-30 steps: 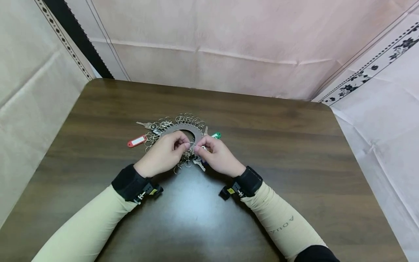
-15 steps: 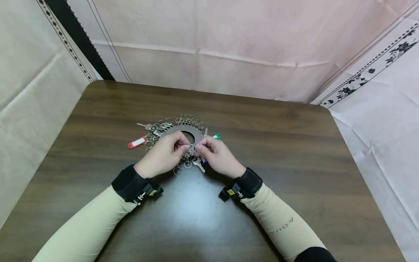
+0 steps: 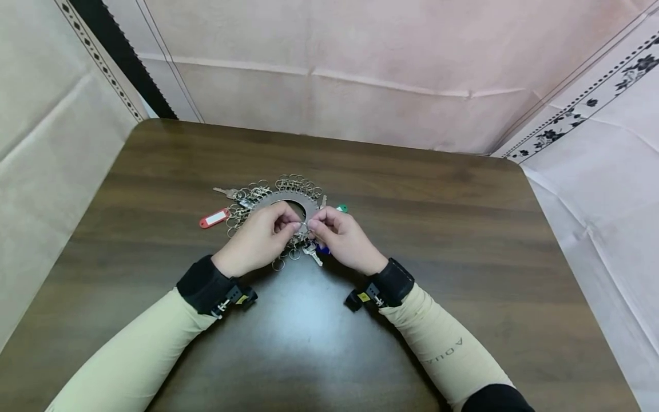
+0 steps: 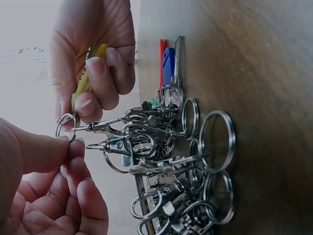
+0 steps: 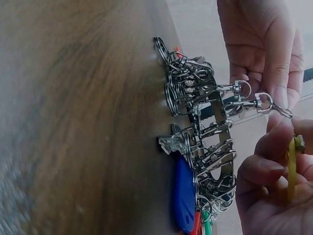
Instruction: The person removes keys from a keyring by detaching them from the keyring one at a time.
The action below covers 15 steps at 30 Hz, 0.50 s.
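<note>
In the head view my left hand [image 3: 265,232] and right hand [image 3: 347,237] meet over a grey metal ring plate [image 3: 288,195] fringed with swivel clasps. Between thumb and forefinger, my left hand pinches a split key ring [image 5: 282,110]; it hangs from a swivel clasp [image 4: 95,127] pulled out from the plate. My right hand holds a yellow key tag [image 4: 83,82] together with a key [image 4: 88,61], partly hidden by its fingers. The right fingertips are right at the split ring, and the tag's narrow end points toward it.
Around the plate hang a red tag [image 3: 214,218], a green tag [image 3: 342,208], a blue tag [image 5: 184,191] and loose-hanging keys such as one key [image 3: 313,254]. Everything lies on a brown wooden table [image 3: 437,257], with pale cloth [image 3: 360,74] hung behind it.
Both hands stay at the same spot on the plate. My right fingertips have shifted slightly away from me, and more of the blue tag shows below them. The head view has tilted slightly.
</note>
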Each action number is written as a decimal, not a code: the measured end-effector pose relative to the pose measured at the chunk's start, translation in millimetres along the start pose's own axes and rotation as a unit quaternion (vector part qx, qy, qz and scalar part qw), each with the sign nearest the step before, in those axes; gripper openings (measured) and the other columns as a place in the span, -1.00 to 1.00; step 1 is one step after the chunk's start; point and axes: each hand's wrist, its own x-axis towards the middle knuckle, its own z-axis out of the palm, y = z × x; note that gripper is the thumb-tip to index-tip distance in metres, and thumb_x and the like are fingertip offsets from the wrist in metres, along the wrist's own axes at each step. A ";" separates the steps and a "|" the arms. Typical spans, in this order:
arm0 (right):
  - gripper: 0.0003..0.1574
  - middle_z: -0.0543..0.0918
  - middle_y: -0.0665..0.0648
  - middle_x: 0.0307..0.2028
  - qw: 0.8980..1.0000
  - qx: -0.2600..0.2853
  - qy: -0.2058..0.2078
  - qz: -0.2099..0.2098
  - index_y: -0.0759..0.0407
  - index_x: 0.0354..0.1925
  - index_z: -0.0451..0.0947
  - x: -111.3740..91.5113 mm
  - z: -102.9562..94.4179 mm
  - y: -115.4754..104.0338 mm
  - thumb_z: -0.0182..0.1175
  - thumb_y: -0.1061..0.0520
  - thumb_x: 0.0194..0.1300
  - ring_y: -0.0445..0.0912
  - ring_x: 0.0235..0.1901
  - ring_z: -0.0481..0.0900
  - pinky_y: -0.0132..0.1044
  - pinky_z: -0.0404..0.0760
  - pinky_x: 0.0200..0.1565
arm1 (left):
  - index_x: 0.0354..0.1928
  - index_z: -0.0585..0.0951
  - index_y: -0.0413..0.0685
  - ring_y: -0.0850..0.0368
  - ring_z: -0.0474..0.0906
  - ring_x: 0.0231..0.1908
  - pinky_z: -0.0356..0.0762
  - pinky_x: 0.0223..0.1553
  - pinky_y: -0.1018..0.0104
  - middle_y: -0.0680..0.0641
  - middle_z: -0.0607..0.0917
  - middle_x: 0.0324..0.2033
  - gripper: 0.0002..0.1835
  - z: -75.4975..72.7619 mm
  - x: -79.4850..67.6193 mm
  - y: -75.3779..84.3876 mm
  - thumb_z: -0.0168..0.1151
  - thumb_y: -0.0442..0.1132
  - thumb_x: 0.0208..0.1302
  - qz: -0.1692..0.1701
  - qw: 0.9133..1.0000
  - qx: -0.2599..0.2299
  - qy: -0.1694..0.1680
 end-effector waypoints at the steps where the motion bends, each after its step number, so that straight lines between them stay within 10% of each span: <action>1: -0.82 0.60 0.34 -0.38 1.000 -0.001 -0.001 -0.001 0.19 -0.23 0.50 0.1 0.1 -0.1 0.06 0.09 0.41 -0.01 -0.53 0.44 -0.37 0.45 -0.48 | -0.26 0.57 -0.09 0.14 0.42 -0.43 0.44 -0.37 0.21 -0.04 0.59 -0.44 -0.96 -0.3 -0.3 -0.6 0.18 -0.29 0.30 -0.002 1.000 -0.001 0.003; 15: -0.85 0.52 0.25 -0.46 0.999 -0.041 -0.007 -0.013 0.38 -0.22 0.52 -9.1 1.3 -34.8 0.07 0.28 0.37 -0.08 -0.52 0.43 -0.39 0.42 -0.42 | -0.22 0.60 -0.10 0.19 0.46 -0.38 0.50 -0.31 0.20 -0.03 0.63 -0.37 -0.92 -1.8 -0.2 0.6 0.22 -0.27 0.27 -0.008 0.999 -0.038 0.027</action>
